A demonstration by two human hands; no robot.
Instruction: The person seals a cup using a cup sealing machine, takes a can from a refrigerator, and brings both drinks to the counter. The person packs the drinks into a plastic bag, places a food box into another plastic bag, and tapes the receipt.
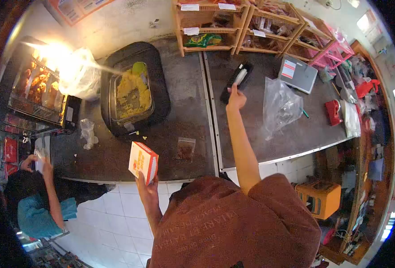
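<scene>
My left hand [148, 191] holds a white and orange printed box [143, 161] by its lower end, close to the table's front edge. My right arm reaches forward over the dark table [184, 89]. At its end my right hand [236, 97] is closed on a whitish, slim object [241, 77], too small to name. That object lies over a black tray [247, 67] near the back of the table. Between my hands, a small clear packet [186, 148] with dark contents lies flat on the table.
A black pan [162, 89] with yellow food is at left, beside a lit glass cabinet [37, 89]. Another person [41, 210] works at far left. Wooden racks [211, 27] stand behind. On the right are a scale [298, 73], a plastic bag [280, 107] and a red tape dispenser [333, 112].
</scene>
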